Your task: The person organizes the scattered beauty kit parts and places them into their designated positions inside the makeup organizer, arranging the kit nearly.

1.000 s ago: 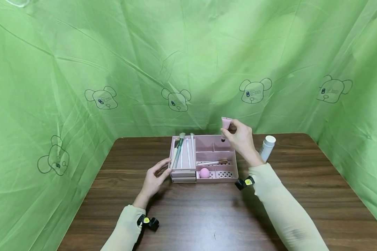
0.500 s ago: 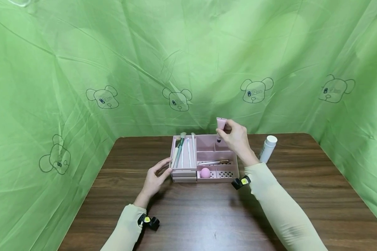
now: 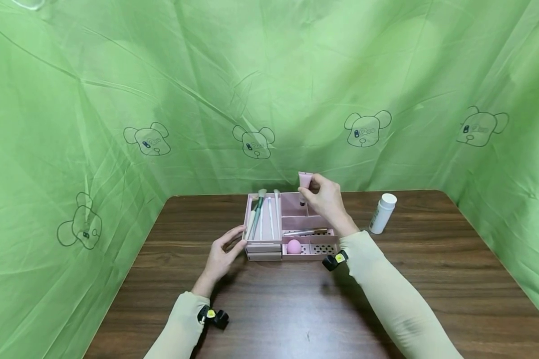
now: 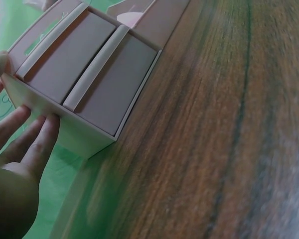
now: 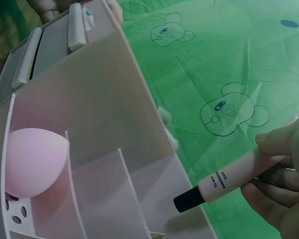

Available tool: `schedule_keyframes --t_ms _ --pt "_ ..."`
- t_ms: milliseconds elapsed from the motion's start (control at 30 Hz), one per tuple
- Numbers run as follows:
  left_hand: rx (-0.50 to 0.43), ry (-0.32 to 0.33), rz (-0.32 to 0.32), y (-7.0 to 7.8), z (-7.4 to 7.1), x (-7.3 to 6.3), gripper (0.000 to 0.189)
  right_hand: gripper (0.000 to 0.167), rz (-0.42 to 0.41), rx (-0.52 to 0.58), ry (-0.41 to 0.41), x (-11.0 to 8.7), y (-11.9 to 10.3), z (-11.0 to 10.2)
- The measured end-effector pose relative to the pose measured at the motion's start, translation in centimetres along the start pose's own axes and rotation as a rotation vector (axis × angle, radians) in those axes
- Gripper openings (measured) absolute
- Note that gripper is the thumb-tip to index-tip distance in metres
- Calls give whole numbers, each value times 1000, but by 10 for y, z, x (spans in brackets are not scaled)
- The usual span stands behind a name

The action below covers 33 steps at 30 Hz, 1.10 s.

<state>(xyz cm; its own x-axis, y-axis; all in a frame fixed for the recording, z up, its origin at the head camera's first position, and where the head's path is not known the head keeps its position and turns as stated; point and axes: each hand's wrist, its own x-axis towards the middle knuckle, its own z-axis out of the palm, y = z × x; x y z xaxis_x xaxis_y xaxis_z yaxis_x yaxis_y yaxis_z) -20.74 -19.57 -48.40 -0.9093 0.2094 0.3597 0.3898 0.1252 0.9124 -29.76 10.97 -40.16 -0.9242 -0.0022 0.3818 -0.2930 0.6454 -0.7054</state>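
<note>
Between the thumb and fingers of my right hand (image 3: 325, 199) is a pink squeeze tube (image 5: 234, 177) with a black cap. It points cap down over the back compartments of the pink organizer (image 3: 292, 212). My left hand (image 3: 222, 254) rests against the organizer's left side; in the left wrist view its fingertips (image 4: 50, 124) touch the side wall, beside two drawers (image 4: 109, 84). Several makeup brushes (image 3: 257, 214) lie in the left top tray. A pink makeup sponge (image 3: 294, 247) sits in a front compartment, and a slim pen-like item with a brown end (image 3: 305, 232) lies in the middle row.
A white bottle (image 3: 382, 215) with a white cap stands on the wood-grain table (image 3: 269, 304), right of the organizer. Green fabric (image 3: 296, 89) with printed bear heads hangs around the back and sides.
My right hand has moved left with the tube and slightly lower, from above the right back compartment to the left one. The left hand stays against the organizer.
</note>
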Motion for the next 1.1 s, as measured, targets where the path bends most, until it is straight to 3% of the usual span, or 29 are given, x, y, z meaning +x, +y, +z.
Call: schedule_keyframes --t_ms 667,1100 --pt "23 9 2 0 0 0 38 26 44 -104 -136 -8 28 45" --pt "35 12 15 -4 0 0 38 23 99 -122 -254 -6 29 55"
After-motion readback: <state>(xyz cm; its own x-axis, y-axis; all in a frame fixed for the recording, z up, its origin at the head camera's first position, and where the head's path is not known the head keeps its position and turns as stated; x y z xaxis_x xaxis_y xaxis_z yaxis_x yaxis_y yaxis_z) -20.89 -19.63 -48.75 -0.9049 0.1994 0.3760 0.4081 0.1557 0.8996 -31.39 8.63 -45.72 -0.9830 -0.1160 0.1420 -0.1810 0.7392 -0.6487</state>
